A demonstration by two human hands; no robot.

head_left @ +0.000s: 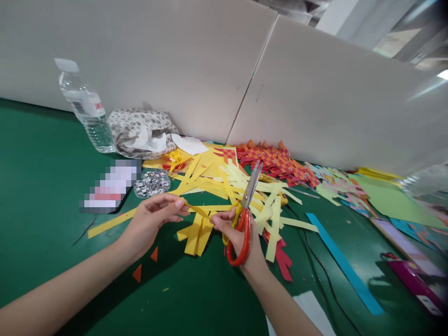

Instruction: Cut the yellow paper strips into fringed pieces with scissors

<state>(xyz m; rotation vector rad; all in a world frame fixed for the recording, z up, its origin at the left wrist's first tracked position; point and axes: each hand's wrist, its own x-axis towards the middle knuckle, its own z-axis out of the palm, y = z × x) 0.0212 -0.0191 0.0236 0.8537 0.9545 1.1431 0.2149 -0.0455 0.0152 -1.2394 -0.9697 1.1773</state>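
A narrow yellow paper strip [199, 210] is stretched between my two hands above the green table. My left hand [154, 219] pinches its left end between thumb and fingers. At the other end, my right hand [241, 233] pinches the strip with thumb and forefinger. A pair of scissors [249, 193] with red and yellow handles hangs on my right hand, blades pointing up and away. Just below and behind the strip lies a woven bundle of yellow paper strips [196, 235]. Loose pale-yellow strips [273, 214] are heaped beyond my right hand.
Woven red and orange paper pieces [276, 161] pile against the grey partition [175, 56]. A water bottle [87, 109], a phone [112, 186] and a dish of googly eyes [152, 183] stand left. Rightward are a blue strip [345, 263], a black cable [324, 270] and a purple box [415, 282].
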